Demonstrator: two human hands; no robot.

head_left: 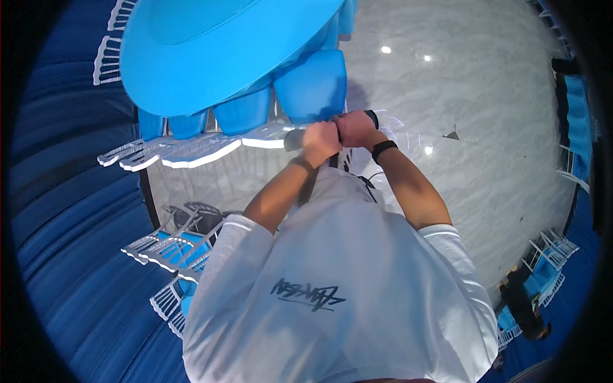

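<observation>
My left hand (pixel 322 142) and my right hand (pixel 357 129) are side by side in front of my waist, both closed around a dark handlebar (pixel 294 140). One rounded grey-black end sticks out past my left hand, and another dark end past my right hand. Between and below my hands a dark upright part shows in part; whatever the bar is fixed to is hidden. A thin black cord (pixel 368 181) hangs by the front of my shirt. The nearest thing to my hands is a blue-covered chair seat (pixel 311 86).
Ahead to the left stands a round table with a bright blue cloth (pixel 223 51), ringed by white chairs (pixel 203 153). More white chairs (pixel 172 249) stand at left and along the right wall (pixel 550 255). Pale shiny floor (pixel 460 89) lies to the right; dark blue drapes (pixel 70 255) line the left.
</observation>
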